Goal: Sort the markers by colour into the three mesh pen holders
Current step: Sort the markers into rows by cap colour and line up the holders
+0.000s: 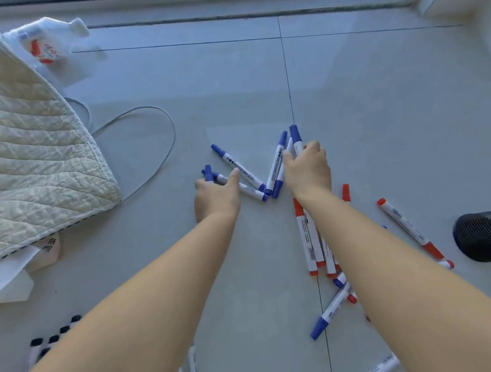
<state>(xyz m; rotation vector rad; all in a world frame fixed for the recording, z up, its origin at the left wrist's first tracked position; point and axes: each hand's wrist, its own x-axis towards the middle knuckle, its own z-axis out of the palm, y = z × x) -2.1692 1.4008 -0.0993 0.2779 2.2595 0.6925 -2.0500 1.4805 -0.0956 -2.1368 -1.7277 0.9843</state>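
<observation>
Meanwhile both hands [216, 198] [307, 170] each curled around a blue marker [295, 137]

Seven blue markers [238, 164], about six red markers [410, 228], several black markers [36, 350], one mesh holder [487, 235], two hands [216, 198]

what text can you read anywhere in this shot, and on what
Nothing reads for certain.
Blue-capped white markers: barrel print too small.
Red-capped white markers: barrel print and barcode blurred.
White plastic jug: red label blurred.
Beige paper bag: dark characters, unreadable.
</observation>
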